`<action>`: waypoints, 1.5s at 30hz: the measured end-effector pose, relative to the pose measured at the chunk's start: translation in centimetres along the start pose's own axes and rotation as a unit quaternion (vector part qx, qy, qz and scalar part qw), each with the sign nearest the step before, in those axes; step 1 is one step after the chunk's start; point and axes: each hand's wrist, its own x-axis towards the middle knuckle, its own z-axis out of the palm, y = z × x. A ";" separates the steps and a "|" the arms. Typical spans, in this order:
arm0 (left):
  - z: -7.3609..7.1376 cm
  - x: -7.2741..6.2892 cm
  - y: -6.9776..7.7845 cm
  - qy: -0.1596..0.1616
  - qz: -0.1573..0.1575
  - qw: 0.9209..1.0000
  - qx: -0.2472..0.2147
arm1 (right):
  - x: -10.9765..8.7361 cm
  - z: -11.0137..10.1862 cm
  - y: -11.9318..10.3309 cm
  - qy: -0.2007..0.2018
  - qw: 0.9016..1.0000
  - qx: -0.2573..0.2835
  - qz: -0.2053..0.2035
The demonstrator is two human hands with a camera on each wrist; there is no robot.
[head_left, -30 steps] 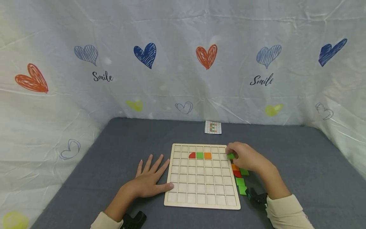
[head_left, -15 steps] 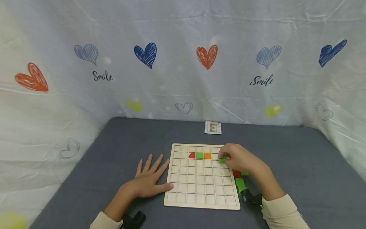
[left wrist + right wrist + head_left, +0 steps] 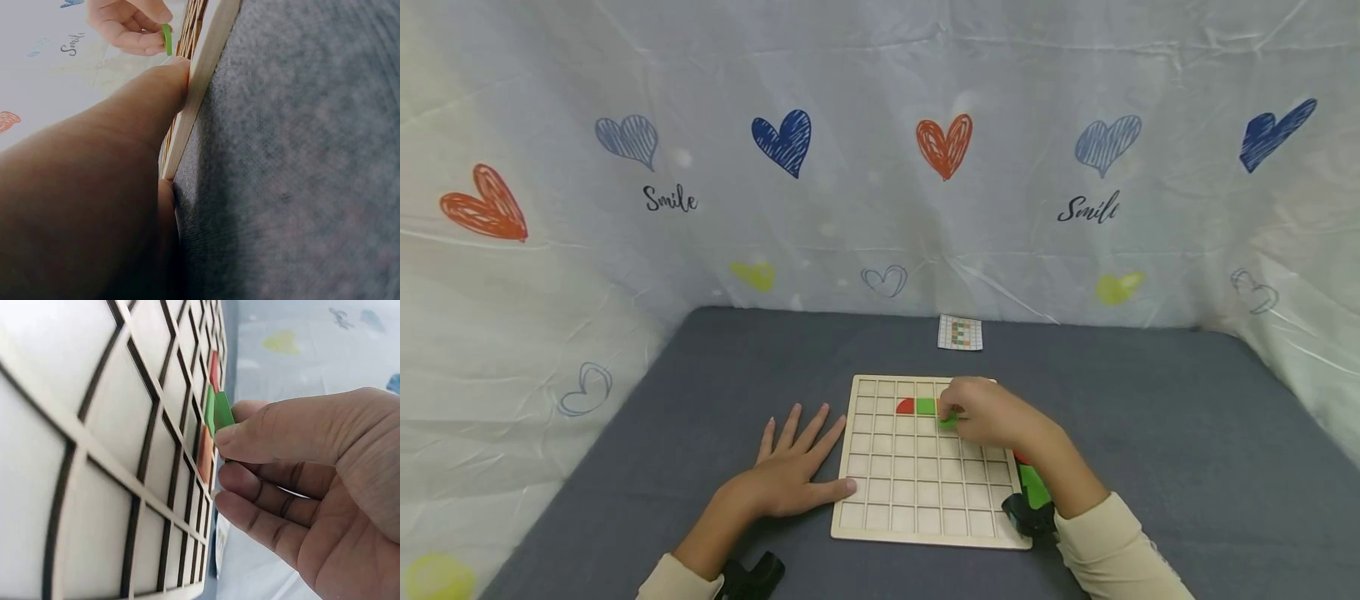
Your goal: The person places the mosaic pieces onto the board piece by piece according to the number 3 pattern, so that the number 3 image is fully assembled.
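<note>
My right hand (image 3: 988,414) is over the upper part of a wooden grid board (image 3: 904,496), pinching a green tile (image 3: 948,423) between thumb and finger. In the right wrist view that green tile (image 3: 224,412) stands tilted, close over the tiles set in the grid. A red rounded tile (image 3: 906,407) and a green square tile (image 3: 926,407) lie side by side in the second row. The orange tile (image 3: 205,453) beside them is mostly hidden by the hand in the head view. My left hand (image 3: 790,479) lies flat with fingers spread, its thumb on the board's left edge.
Several loose tiles, including a green one (image 3: 1034,486), lie along the board's right side, partly behind the right wrist. A small printed pattern card (image 3: 960,333) lies at the back of the grey-covered table (image 3: 760,350). A white curtain with hearts (image 3: 850,208) hangs behind.
My right hand has carried the green tile leftward from the board's right edge to over the second row, covering the orange tile. The left hand has stayed still.
</note>
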 end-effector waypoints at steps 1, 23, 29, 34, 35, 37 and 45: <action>0.1 0.1 -0.2 0.002 -0.002 1.000 0.002 | 0.1 0.1 -0.1 0.000 1.000 0.001 -0.006; 0.9 0.5 -0.7 0.006 -0.005 1.000 0.016 | 3.0 2.8 -3.3 0.016 0.999 -0.043 -0.007; 0.6 0.3 -0.4 0.006 0.006 1.000 -0.011 | 3.6 3.5 -3.7 0.022 0.998 -0.052 -0.005; 0.4 0.3 -0.3 0.004 0.006 1.000 -0.007 | 3.9 3.8 -4.0 0.036 0.998 -0.055 -0.014; 0.4 0.3 -0.4 0.003 0.003 1.000 -0.003 | 3.9 3.8 -4.0 0.039 0.998 -0.055 -0.015; 0.6 0.4 -0.5 0.007 0.002 1.000 0.001 | 3.9 3.9 -4.1 0.041 0.998 -0.052 -0.014; 0.8 0.5 -0.7 0.006 -0.007 1.000 0.014 | 2.9 3.5 -3.9 0.035 0.997 -0.054 -0.044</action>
